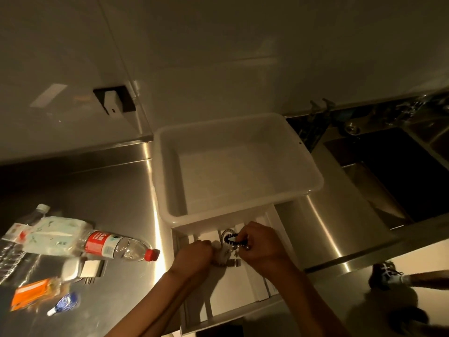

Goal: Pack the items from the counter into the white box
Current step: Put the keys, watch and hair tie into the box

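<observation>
White box (308, 166) sits far-centre on steel table (116, 190), nothing inside that I see. Left hand (194, 255) and right hand (261, 242) both pinch a beaded trinket (232, 242) over the lid (243, 288). Bottle (119, 245), packets lie left.

Both forearms enter from bottom centre, converging mid-lower frame. Left hand (194, 255) curled in a fist, knuckles up. Right hand (261, 242) just beside it, fingers bent, pinching w/ fingertips.

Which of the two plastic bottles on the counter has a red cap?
The bottle with the red label, lying nearest the white box. The other bottle, far left, has a white cap.
</observation>
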`<state>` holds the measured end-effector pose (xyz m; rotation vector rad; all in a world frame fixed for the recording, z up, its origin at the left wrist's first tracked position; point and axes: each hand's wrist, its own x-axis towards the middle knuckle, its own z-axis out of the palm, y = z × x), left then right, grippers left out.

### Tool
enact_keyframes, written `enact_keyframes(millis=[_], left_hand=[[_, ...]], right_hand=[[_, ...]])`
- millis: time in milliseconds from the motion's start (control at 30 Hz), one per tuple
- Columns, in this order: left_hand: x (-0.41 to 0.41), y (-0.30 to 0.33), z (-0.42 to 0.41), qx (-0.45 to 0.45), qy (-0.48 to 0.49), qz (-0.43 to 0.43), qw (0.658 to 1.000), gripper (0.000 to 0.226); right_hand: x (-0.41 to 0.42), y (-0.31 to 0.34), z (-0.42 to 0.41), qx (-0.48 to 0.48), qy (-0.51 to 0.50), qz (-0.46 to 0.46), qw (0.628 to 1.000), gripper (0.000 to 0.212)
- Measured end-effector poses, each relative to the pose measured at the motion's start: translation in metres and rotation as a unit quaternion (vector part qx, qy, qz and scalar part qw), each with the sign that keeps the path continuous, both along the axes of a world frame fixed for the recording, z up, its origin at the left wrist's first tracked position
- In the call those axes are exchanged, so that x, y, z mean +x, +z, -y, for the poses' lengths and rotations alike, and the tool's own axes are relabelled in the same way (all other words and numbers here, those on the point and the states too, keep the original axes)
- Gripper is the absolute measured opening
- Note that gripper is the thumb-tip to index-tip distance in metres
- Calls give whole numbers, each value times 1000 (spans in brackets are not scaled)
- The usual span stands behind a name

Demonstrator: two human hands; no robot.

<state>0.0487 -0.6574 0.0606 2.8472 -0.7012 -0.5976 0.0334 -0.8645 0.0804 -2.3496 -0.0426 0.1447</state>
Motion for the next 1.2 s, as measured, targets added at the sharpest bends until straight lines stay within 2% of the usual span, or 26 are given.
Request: enact_keyframes(millis=[133, 333, 433, 533, 600, 667, 800, 933, 1000, 1100, 1200], left_hand=[[1, 23, -14, -36, 8, 30, 999, 19], [-11, 29, -22, -60, 13, 60, 996, 22], [-16, 26, -22, -73, 19, 66, 995, 22], [-21, 24, -21, -80, 21, 60, 995, 21], [-23, 21, -21, -73, 15, 49, 996, 23], [-25, 17, -19, -60, 15, 28, 998, 23], [-30, 9, -11, -56, 37, -33, 997, 22], [-34, 2, -1, -74, 82, -120, 987, 36], [-34, 1, 9, -59, 62, -151, 985, 35], [-36, 3, 19, 19, 19, -179, 984, 32], [-38, 3, 17, 35, -19, -165, 986, 35]], right_hand=[[-8, 3, -14, 1, 57, -42, 997, 23], [-26, -19, -46, -104, 110, -153, 977, 18], [-29, -30, -54, -113, 100, -181, 972, 16], [-28, -33, -54, -91, 87, -192, 973, 27], [-26, -32, -48, -85, 79, -172, 978, 39], [-22, -32, -38, -117, 86, -163, 976, 39], [-18, -29, -22, -167, 108, -222, 955, 41], [-23, -27, -20, -169, 121, -269, 941, 38], [-27, -27, -20, -170, 127, -291, 933, 38], [-30, -25, -25, -177, 159, -309, 921, 37], [-30, -22, -29, -180, 169, -291, 924, 34]])
